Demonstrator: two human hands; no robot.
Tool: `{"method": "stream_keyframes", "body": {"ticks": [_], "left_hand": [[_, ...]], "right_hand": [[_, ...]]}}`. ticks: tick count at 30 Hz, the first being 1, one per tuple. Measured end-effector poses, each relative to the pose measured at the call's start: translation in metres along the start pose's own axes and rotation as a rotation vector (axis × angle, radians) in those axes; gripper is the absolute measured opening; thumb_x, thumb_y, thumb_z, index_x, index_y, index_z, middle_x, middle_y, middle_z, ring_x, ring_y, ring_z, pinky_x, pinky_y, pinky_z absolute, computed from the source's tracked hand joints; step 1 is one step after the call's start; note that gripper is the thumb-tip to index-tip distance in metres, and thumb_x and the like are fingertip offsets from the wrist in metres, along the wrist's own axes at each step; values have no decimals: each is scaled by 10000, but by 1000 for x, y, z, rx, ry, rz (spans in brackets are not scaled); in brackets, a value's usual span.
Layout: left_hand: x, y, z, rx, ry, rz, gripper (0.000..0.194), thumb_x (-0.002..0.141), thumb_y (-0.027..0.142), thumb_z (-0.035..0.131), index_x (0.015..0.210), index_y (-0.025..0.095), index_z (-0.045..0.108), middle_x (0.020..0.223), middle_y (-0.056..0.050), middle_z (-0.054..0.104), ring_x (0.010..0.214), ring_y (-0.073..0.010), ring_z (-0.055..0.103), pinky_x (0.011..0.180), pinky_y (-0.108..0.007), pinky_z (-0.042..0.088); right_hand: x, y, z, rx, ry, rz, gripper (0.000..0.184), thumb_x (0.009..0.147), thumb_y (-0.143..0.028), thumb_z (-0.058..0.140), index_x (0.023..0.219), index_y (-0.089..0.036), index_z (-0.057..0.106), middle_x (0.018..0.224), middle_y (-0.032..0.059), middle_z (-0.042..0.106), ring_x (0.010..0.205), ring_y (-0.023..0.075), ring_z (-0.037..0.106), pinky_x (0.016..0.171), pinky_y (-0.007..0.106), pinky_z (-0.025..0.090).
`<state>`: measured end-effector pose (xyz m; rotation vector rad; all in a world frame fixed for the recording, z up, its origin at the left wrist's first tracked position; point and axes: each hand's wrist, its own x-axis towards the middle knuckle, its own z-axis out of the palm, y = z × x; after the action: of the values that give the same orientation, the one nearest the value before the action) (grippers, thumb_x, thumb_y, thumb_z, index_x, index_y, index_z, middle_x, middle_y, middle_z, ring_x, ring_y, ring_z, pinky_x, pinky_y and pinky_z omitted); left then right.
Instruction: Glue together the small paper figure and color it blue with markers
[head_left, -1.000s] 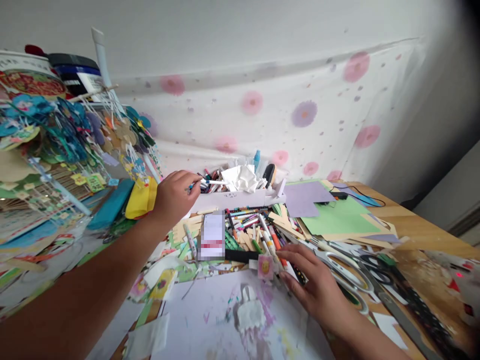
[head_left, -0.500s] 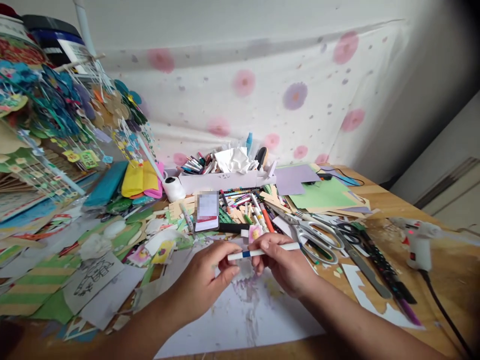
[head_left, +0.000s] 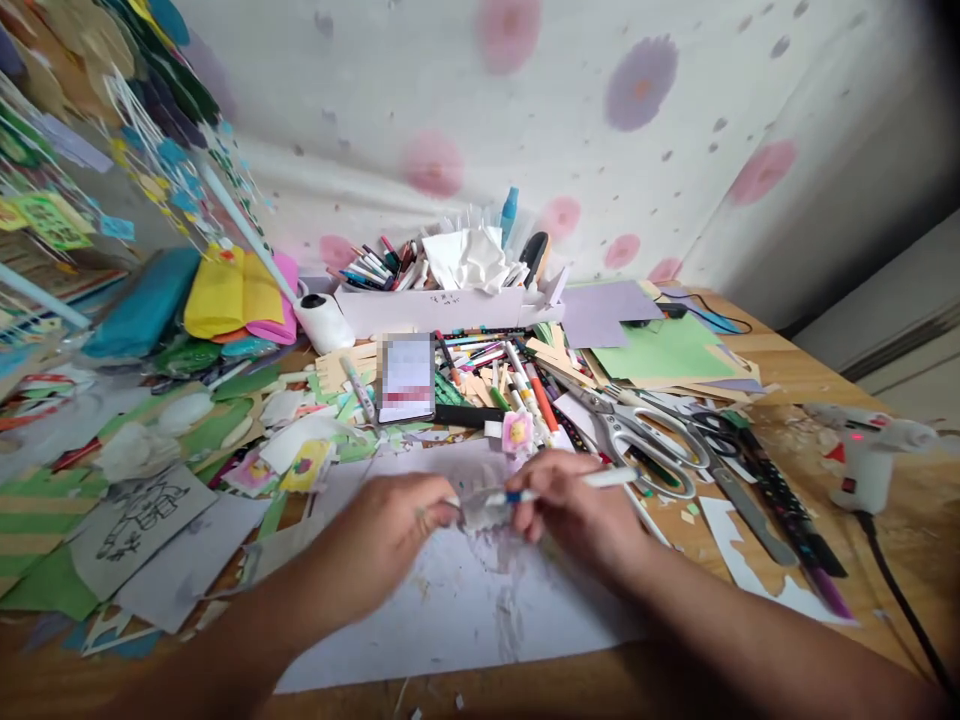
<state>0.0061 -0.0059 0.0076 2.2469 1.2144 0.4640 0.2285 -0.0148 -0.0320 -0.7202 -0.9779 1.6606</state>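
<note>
Wooden table (head_left: 795, 380), its surface crowded with craft materials. White paper (head_left: 420, 630), with stains and smudges, lies at the near side, below the 2 hands. Long white box (head_left: 382, 310), filled with pens and crumpled tissue, stands at the rear. Large scissors (head_left: 604, 425) lie beyond the right hand (head_left: 585, 515), whose fingers are closed around the pen. Left hand (head_left: 397, 530): fingers bent inward; how nearly the fingertips meet, and whether they grip anything, cannot be told. Phone (head_left: 407, 380), screen up, is between the box and the paper. White pen (head_left: 611, 477), blue-banded, is above the paper, its 2 ends projecting from the right hand's grip, 1 toward the left hand. Small whitish piece (head_left: 480, 515), blurred, appears between the hands.
</note>
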Motion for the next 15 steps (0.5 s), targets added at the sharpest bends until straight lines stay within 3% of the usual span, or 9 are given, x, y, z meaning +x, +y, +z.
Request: {"method": "stream_keyframes", "body": {"ticks": [2,4,6,9,15], "left_hand": [[-1,-5,-6,56,65,-56,325,903,327,430,603,221,497,536,43,517,505,-134,502,489,-238,352],[-3,-4,-5,123,44,-31,293,907,322,456,647,221,547,587,36,572,545,-141,541,524,-241,381],[-7,4,2,218,-92,27,199,900,241,502,731,218,604,683,17,638,629,-163,598,578,-257,416],[-12,14,12,326,-205,52,130,882,168,541,872,220,660,776,-10,698,702,-205,655,620,-299,469],[-11,12,19,484,-414,13,413,892,112,442,1264,229,578,926,-67,758,775,-267,713,656,-382,563]], "right_hand": [[2,-3,-7,2,62,-38,183,809,-316,664,758,-153,730,548,3,712,422,96,598,423,188,468],[4,-2,-12,-27,64,-25,104,776,-255,694,793,-155,716,558,6,713,435,110,608,429,198,470],[6,1,-14,-58,53,-7,71,724,-184,726,776,-165,682,557,-2,702,440,116,601,429,202,459],[7,8,-16,-85,78,-6,114,706,-125,702,701,-188,607,555,-41,656,462,91,556,445,181,419],[7,13,-24,-182,117,-10,151,738,-115,696,672,-184,580,574,-55,591,521,88,489,495,199,380]]}}
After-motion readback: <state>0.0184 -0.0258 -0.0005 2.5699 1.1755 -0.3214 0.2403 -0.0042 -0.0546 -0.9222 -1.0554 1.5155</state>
